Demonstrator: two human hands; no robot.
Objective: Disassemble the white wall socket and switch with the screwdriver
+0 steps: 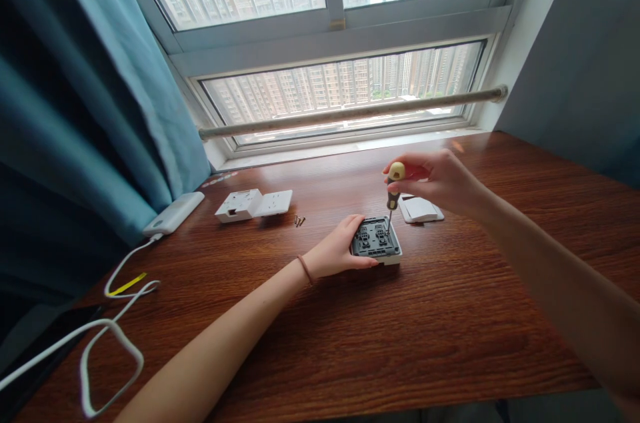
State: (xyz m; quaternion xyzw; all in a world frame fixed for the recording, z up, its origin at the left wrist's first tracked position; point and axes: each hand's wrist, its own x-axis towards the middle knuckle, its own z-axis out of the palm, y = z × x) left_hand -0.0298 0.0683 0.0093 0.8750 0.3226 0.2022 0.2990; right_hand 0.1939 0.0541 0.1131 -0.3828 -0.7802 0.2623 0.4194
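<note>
A wall switch with its dark inner plate exposed lies on a white back box on the wooden table. My left hand grips its left side, thumb along the near edge and fingers at the far edge. In my right hand is a screwdriver with a yellow and dark handle, held nearly upright by the fingertips. Its shaft reaches down to the right part of the dark plate; the exact tip contact is too small to tell. Beside it on the right lies a white switch cover.
Several screws lie left of the switch. Further left are a white box and a socket panel. A white power strip with a looping cable and a yellow strip occupy the left side, by the blue curtain.
</note>
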